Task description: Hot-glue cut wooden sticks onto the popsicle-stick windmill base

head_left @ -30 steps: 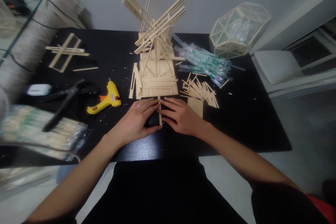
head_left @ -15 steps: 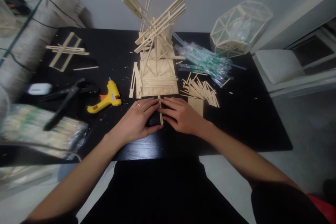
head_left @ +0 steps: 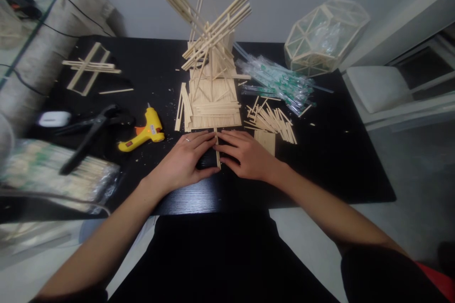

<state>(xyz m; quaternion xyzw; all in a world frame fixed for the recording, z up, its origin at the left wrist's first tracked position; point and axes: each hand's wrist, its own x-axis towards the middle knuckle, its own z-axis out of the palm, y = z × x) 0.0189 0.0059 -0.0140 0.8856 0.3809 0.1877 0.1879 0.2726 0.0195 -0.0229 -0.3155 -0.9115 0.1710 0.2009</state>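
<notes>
My left hand (head_left: 185,158) and my right hand (head_left: 245,154) lie on the black table (head_left: 337,161), fingertips meeting from both sides. Between them they press a thin wooden stick (head_left: 216,147) that points away from me. A ring shows on my left hand. Just beyond the fingertips stands a windmill model (head_left: 213,52) made of wooden sticks, on a flat stick base (head_left: 213,109). A small glued stick panel (head_left: 266,142) lies beside my right hand.
A yellow glue gun (head_left: 144,132) and black pliers (head_left: 88,135) lie to the left. Loose sticks (head_left: 272,120), plastic wrappers (head_left: 277,80) and a faceted stick dome (head_left: 323,35) are on the right. A crossed stick frame (head_left: 88,68) lies far left; a bag of sticks (head_left: 46,168) sits near left.
</notes>
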